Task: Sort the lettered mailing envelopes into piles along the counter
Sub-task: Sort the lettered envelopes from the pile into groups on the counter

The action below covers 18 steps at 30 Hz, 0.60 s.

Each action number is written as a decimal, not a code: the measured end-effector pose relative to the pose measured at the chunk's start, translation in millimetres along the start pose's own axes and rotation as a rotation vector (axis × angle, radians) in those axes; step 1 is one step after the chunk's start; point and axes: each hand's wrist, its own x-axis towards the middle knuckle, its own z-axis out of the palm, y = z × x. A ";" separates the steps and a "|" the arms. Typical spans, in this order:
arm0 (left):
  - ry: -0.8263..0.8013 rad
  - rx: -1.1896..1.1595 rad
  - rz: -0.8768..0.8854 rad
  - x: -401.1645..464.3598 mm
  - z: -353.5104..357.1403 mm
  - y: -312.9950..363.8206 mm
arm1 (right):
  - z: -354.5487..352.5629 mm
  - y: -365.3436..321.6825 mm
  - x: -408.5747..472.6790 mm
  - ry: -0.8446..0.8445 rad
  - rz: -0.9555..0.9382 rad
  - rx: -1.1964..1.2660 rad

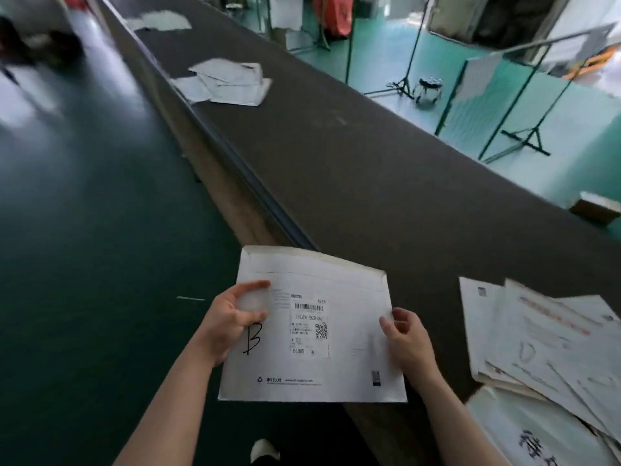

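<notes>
Nearest to the camera, a white mailing envelope [312,327] is held flat and face up in both hands, over the near edge of the long dark counter [369,169]. It carries a handwritten "B" near its left side, a printed label with a barcode and a QR code in the middle, and small print along its bottom edge. The left hand [232,319] grips the envelope's left edge, thumb and fingertips curled onto the top face just above the "B". The right hand [405,341] pinches the right edge, fingers bent over the paper.

Just to the right, a loose heap of envelopes [544,348] lies on the counter's near end, one of them marked with a faint "D"; red print shows on another. A small cardboard box [596,208] sits beyond it at the counter's right edge.

Farther along the counter, well apart from the held envelope, rests a small pile of white envelopes [228,82], overlapping one another. Farther still, another pile [161,21] lies near the far end, blurred.
</notes>
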 end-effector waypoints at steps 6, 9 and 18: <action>0.307 0.029 0.085 -1.4 -170.2 5.4 | 152.2 -140.6 6.6 -0.189 -0.129 -0.088; 0.454 -0.041 0.104 -4.6 -215.7 -0.5 | 209.4 -189.9 8.4 -0.328 -0.239 -0.136; 0.797 -0.240 -0.003 42.8 -327.5 -11.5 | 367.2 -281.6 64.0 -0.459 -0.450 -0.266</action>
